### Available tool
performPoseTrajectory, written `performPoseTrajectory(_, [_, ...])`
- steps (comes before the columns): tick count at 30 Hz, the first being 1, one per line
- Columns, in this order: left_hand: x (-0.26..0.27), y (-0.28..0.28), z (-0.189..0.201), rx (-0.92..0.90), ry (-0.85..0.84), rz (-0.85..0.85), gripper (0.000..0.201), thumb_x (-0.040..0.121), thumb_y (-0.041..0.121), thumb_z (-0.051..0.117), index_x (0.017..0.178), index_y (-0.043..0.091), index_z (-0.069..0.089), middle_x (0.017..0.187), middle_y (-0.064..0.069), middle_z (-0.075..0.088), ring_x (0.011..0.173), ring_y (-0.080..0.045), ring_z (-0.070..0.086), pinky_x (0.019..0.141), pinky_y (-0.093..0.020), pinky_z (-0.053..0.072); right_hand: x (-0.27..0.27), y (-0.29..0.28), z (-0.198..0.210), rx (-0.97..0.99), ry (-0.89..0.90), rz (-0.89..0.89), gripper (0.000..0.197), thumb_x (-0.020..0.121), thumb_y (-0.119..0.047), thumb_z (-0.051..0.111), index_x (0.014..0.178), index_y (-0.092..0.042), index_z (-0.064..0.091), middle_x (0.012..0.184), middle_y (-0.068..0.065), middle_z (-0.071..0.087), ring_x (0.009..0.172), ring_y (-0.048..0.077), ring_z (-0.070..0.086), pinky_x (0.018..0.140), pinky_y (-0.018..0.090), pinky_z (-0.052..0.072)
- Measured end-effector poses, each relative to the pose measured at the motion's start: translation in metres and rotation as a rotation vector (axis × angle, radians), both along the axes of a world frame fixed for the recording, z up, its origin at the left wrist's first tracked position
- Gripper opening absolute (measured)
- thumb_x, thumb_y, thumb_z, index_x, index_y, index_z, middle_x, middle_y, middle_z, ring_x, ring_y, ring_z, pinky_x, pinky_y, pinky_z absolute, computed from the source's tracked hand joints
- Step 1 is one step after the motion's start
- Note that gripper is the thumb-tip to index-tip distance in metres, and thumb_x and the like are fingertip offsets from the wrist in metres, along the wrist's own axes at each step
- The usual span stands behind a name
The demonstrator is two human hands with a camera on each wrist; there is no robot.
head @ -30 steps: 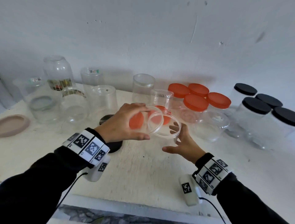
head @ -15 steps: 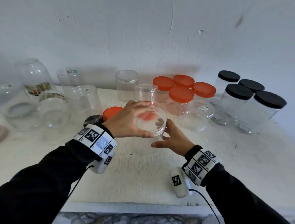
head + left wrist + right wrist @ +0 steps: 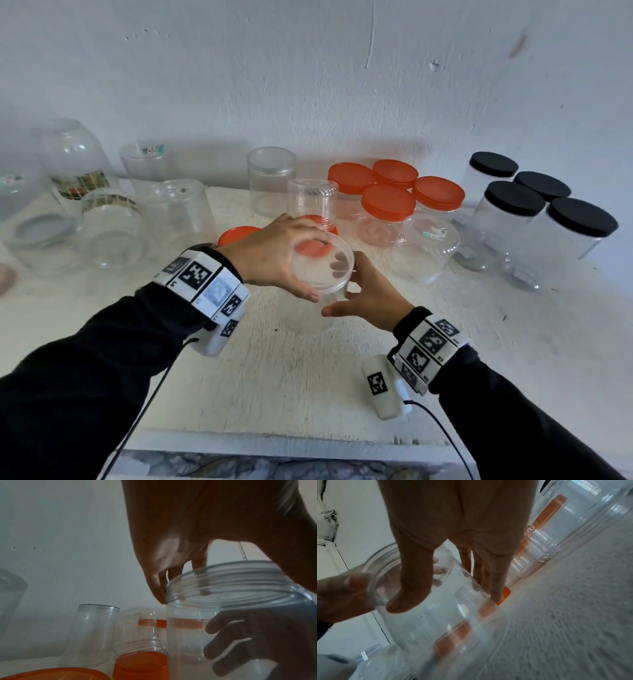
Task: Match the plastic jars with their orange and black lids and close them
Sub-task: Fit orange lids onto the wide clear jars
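Clear plastic jar (image 3: 320, 274) sits mid-frame on my white table (image 3: 274, 377), my left hand (image 3: 274, 253) gripping its open rim from above and my right hand (image 3: 366, 294) wrapped round its side.

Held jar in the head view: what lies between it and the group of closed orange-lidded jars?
In the head view, an upturned clear jar stands between the held jar and the orange-lidded jars.
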State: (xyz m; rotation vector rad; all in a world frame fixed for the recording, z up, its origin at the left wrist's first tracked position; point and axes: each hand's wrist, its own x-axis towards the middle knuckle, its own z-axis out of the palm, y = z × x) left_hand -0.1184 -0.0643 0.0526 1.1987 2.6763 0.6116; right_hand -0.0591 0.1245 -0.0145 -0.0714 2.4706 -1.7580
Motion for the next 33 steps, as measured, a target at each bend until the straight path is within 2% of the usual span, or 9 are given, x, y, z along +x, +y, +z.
performPoseTrajectory(7, [0.004, 0.000, -0.020, 0.111, 0.124, 0.091, 0.091, 0.048, 0.060, 0.079, 0.127, 0.025, 0.049, 0.132, 0.004, 0.046, 0.120, -0.013, 0.033, 0.100, -0.024, 0.025, 0.000, -0.001, -0.001, -0.005, 0.004, -0.008, 0.079, 0.061, -0.005, 0.084, 0.119, -0.023, 0.035, 0.112, -0.013, 0.048, 0.115, 0.010, 0.047, 0.080, 0.017, 0.050])
performPoseTrajectory(11, [0.006, -0.003, -0.026, 0.190, 0.051, 0.090, 0.113, 0.041, 0.075, 0.068, 0.137, 0.027, 0.035, 0.140, 0.007, 0.038, 0.121, -0.006, 0.028, 0.103, -0.026, 0.025, 0.000, 0.000, 0.004, 0.095, -0.010, 0.053, 0.090, 0.062, -0.012, 0.085, 0.130, -0.022, 0.027, 0.117, -0.016, 0.044, 0.120, 0.011, 0.043, 0.099, 0.029, 0.043])
performPoseTrajectory(14, [0.008, -0.012, -0.034, 0.354, -0.190, 0.116, 0.133, 0.038, 0.067, 0.076, 0.145, 0.031, 0.006, 0.146, 0.013, 0.017, 0.129, -0.001, 0.018, 0.107, -0.027, 0.020, -0.001, 0.006, 0.023, 0.181, 0.000, 0.109, 0.109, 0.060, -0.020, 0.085, 0.142, -0.019, 0.012, 0.135, -0.006, 0.034, 0.126, 0.010, 0.034, 0.104, 0.028, 0.032])
performPoseTrajectory(16, [0.010, -0.018, -0.043, 0.469, -0.343, 0.153, 0.136, 0.038, 0.057, 0.082, 0.144, 0.034, 0.000, 0.144, 0.019, 0.013, 0.133, -0.001, 0.018, 0.107, -0.025, 0.022, -0.003, 0.008, 0.047, 0.241, 0.062, 0.110, 0.109, 0.059, -0.028, 0.083, 0.143, -0.020, 0.013, 0.145, 0.000, 0.029, 0.129, 0.012, 0.032, 0.107, 0.031, 0.031])
performPoseTrajectory(20, [0.009, -0.021, -0.058, 0.581, -0.522, 0.150, 0.116, 0.043, 0.039, 0.085, 0.131, 0.045, 0.009, 0.130, 0.029, 0.027, 0.119, 0.010, 0.034, 0.090, -0.001, 0.033, -0.009, -0.004, 0.093, 0.560, 0.147, 0.289, 0.092, 0.071, -0.030, 0.079, 0.144, -0.024, 0.024, 0.148, -0.004, 0.027, 0.132, 0.011, 0.031, 0.110, 0.032, 0.029])
performPoseTrajectory(24, [0.006, -0.018, -0.066, 0.643, -0.572, 0.120, 0.113, 0.045, 0.038, 0.083, 0.138, 0.031, 0.018, 0.133, 0.010, 0.038, 0.120, 0.005, 0.040, 0.088, -0.008, 0.042, -0.026, -0.028, 0.109, 0.981, 0.122, 0.571, 0.086, 0.076, -0.029, 0.074, 0.145, -0.032, 0.023, 0.150, -0.003, 0.023, 0.135, 0.017, 0.026, 0.109, 0.035, 0.028])
performPoseTrajectory(26, [0.005, -0.017, -0.069, 0.657, -0.605, 0.086, 0.106, 0.050, 0.037, 0.084, 0.137, 0.026, 0.025, 0.133, 0.005, 0.043, 0.119, 0.002, 0.044, 0.090, -0.012, 0.042, -0.033, -0.036, 0.110, 1.084, 0.052, 0.622, 0.086, 0.076, -0.028, 0.074, 0.144, -0.037, 0.022, 0.149, -0.004, 0.021, 0.135, 0.020, 0.026, 0.106, 0.037, 0.029])
performPoseTrajectory(29, [0.001, -0.017, -0.074, 0.653, -0.616, 0.108, 0.100, 0.055, 0.034, 0.085, 0.139, 0.025, 0.029, 0.134, 0.004, 0.048, 0.124, -0.007, 0.044, 0.102, -0.027, 0.040, -0.037, -0.041, 0.114, 1.118, 0.011, 0.624, 0.086, 0.072, -0.027, 0.077, 0.141, -0.043, 0.027, 0.142, -0.006, 0.025, 0.128, 0.022, 0.034, 0.100, 0.038, 0.037])
performPoseTrajectory(33, [0.000, -0.017, -0.075, 0.663, -0.612, 0.115, 0.089, 0.065, 0.009, 0.082, 0.137, 0.026, 0.032, 0.130, 0.008, 0.050, 0.120, 0.001, 0.046, 0.093, -0.012, 0.041, -0.040, -0.042, 0.117, 1.111, 0.005, 0.644, 0.087, 0.068, -0.026, 0.079, 0.137, -0.045, 0.030, 0.138, -0.007, 0.028, 0.125, 0.021, 0.037, 0.100, 0.041, 0.040])
